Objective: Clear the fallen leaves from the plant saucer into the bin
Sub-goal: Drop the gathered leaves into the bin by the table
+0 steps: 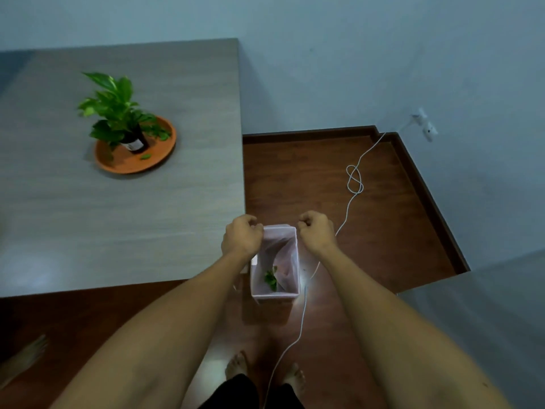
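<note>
Standing over the bin (275, 261), both arms reach down at 12 o'clock from the body. Left hand (240, 236) is curled, its grip pinched on the pink liner (278, 243) at the bin's left rim. Right hand (317, 231) is loosely fisted just beside the right rim; cannot tell whether its grip has any liner in it or is merely closed on nothing.

Bin sits on the wood floor (383, 202), off the desk's right edge. A few green leaves (270, 279) already lie at the bottom of the liner.

Saucer (134, 168) is on the desk (118, 231), at about 10 o'clock from the bin and well apart from it. Potted plant (118, 113) stands in it. Loose leaves (160, 133) remain on the saucer at 3 o'clock of the pot, plus one single leaf (145, 156) at 5 o'clock.

Judgement: step in hand is a drop into the bin or straightening the liner; task partly done.

Next move calls for: releasing the liner, returning to the saucer, and pinching up the small flat leaves without knocking the pot. White cable (348, 208) runs beside the bin and between the feet, a trip risk.
</note>
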{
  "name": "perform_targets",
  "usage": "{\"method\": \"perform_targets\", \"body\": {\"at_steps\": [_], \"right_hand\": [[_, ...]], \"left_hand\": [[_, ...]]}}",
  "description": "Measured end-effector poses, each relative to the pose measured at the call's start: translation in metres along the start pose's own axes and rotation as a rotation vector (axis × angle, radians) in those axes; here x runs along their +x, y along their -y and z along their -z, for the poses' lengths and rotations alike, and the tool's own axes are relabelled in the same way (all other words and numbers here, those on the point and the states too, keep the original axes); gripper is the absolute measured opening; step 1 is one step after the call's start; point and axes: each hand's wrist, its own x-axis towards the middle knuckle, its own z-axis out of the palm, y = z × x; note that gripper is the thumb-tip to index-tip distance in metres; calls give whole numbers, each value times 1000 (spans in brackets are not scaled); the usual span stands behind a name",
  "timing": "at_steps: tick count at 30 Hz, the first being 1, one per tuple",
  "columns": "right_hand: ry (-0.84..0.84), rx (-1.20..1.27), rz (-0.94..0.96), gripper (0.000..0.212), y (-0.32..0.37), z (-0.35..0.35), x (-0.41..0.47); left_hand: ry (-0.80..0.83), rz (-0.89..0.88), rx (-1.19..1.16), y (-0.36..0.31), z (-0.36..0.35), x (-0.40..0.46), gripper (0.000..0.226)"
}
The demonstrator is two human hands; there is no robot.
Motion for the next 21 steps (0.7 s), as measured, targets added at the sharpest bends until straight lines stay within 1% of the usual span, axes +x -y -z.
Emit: {"method": "perform_targets", "body": {"at_steps": [5, 8, 14, 21], "right_hand": [[54, 26, 44, 21, 50, -21, 8], [52, 11, 100, 22, 85, -41, 16], [99, 9, 130, 28, 157, -117, 44], [130, -12, 122, 28, 262, -214, 65]], "left_hand": [[-63, 34, -28, 15, 54, 23, 40], [-99, 60, -40, 28, 90, 47, 40], [-151, 80, -47, 70, 173, 113, 41], [-107, 68, 3, 119, 278, 203, 38]]}}
